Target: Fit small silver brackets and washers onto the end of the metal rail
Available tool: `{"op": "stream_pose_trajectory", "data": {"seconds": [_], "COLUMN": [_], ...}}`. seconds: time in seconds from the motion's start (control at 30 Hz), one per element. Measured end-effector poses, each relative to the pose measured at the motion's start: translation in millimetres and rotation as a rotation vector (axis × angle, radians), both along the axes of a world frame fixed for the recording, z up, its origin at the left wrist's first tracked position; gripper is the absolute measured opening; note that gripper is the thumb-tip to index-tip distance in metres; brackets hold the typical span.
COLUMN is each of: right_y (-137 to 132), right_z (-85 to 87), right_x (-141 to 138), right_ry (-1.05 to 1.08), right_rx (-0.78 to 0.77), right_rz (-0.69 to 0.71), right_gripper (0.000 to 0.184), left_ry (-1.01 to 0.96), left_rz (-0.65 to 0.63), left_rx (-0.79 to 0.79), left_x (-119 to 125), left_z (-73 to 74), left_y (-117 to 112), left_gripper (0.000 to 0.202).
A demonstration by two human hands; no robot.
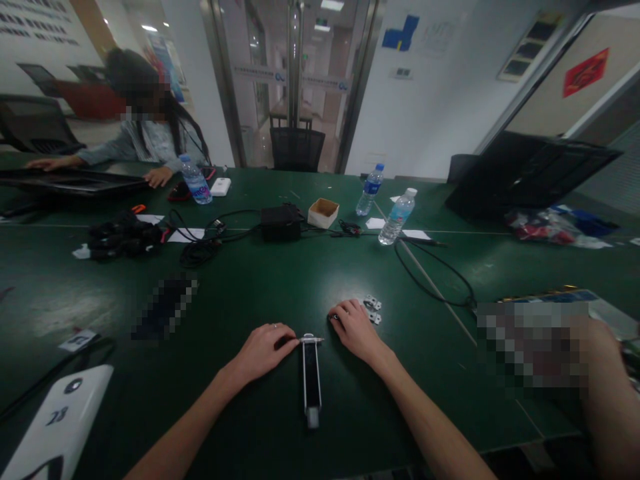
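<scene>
A long black bar with metal ends [311, 375] lies on the green table [260, 287] straight in front of me. My left hand [263, 349] rests on the table with its fingers curled, fingertips touching the bar's far metal end. My right hand [354, 326] lies to the right of that end, fingers curled down onto the table. Just past its fingertips sit small silver metal brackets [373, 309]. I cannot make out whether either hand pinches anything.
Three water bottles [397, 217] [370, 190] [195, 179], a small cardboard box [323, 213], a black box [281, 223], cables [435, 273] and black gear [123, 237] lie further back. A person [145, 127] sits far left. A laptop [530, 170] stands right. A white device [55, 427] lies near left.
</scene>
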State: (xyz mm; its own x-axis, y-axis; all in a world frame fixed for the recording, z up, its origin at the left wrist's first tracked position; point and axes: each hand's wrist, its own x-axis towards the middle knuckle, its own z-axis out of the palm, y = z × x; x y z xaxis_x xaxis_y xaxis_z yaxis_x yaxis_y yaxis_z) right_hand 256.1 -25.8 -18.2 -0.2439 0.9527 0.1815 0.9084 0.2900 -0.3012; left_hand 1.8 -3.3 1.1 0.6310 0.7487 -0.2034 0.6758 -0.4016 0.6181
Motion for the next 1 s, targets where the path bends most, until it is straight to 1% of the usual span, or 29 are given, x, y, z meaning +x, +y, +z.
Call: {"op": "stream_pose_trajectory", "data": {"seconds": [0.17, 0.33, 0.7, 1.0], "right_y": [-1.0, -0.1, 0.3, 0.6], "right_z": [0.8, -3.8, -2.1, -2.4], "right_x": [-0.8, 0.5, 2.1, 3.7], "right_ry": [0.004, -0.006, 0.050, 0.062], "right_rx": [0.004, 0.019, -0.005, 0.005], "right_rz": [0.008, -0.010, -0.023, -0.003], "right_gripper": [0.016, 0.016, 0.004, 0.006], "left_ry": [-0.006, -0.017, -0.031, -0.041], "left_rz": [-0.008, -0.013, -0.011, -0.017], "left_rx": [0.011, 0.022, 0.021, 0.010], "left_x": [0.0, 0.3, -1.5, -3.4], "left_z": [2.1, 3.4, -0.9, -2.5], "left_y": [0.3, 0.9, 1.6, 2.8], "left_gripper": [0.028, 0.025, 0.022, 0.020]}}
